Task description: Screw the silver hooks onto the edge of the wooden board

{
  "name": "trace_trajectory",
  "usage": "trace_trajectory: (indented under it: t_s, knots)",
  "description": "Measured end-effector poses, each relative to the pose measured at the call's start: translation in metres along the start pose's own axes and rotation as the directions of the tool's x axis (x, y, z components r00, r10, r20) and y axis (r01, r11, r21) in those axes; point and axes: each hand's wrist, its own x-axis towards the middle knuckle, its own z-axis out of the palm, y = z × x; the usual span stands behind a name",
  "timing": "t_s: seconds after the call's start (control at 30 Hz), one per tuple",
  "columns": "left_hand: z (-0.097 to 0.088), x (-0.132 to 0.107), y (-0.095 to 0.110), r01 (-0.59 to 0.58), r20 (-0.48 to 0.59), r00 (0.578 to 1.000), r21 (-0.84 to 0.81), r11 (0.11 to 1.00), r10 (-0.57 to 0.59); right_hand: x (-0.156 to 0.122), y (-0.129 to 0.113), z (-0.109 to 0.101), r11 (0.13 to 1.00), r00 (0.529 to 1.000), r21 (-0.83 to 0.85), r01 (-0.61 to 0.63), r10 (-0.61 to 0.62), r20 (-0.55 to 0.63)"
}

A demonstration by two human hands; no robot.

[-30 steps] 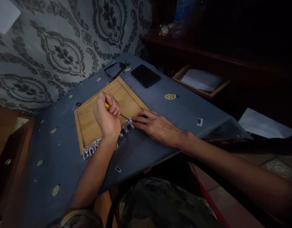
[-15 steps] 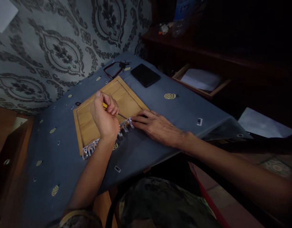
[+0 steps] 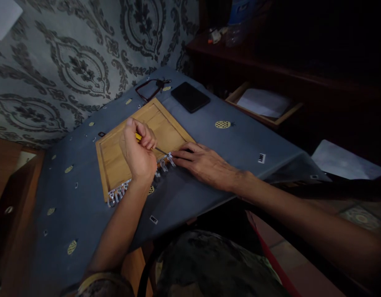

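My left hand is closed round the yellow handle of a screwdriver. Its thin shaft slants down to the right, and the tip is at the right end of a metal hook rail. This rail, with several dangling silver hooks, runs along the near edge of a wooden board with a raised frame. My left wrist hides the middle of the rail. Fingers pressed together, my right hand grips the rail's right end at the board's corner; the exact contact is hard to see.
A blue patterned cloth covers the table. Beyond the board lie a black phone and a dark red strap. An open drawer holds paper at the right. A plastic bottle stands on a dark desk, and patterned wallpaper borders the left.
The view has shifted very slightly. Both hands, the screwdriver and the board keep nearly the same positions, with the screwdriver tip still at the rail's right end.
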Motion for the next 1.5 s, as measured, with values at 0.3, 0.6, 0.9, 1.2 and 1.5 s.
trace_trajectory:
  t_s: [0.3,0.6,0.9,1.2,1.5]
  knots:
    - [-0.001,0.0,-0.002,0.016,0.041,0.999,0.01,1.0,-0.016,0.0,0.001,0.002,0.999,1.0,-0.031,0.015,-0.015,-0.014]
    - [-0.004,0.001,0.0,-0.063,0.129,0.991,0.142,0.988,0.045,-0.001,0.001,0.002,1.0,1.0,-0.019,0.01,-0.01,-0.004]
    - [0.011,-0.007,0.012,-0.079,-0.006,0.997,0.04,0.996,0.079,0.0,0.0,-0.001,1.0,1.0,0.011,-0.003,0.003,0.005]
    - [0.014,0.006,0.001,-0.088,0.08,0.992,-0.072,0.994,0.093,-0.001,0.001,0.002,0.999,1.0,-0.03,0.014,-0.014,0.003]
    - [0.003,0.01,0.001,-0.087,0.207,0.975,0.028,0.996,0.079,0.0,0.001,0.002,1.0,1.0,-0.01,0.012,-0.012,-0.014]
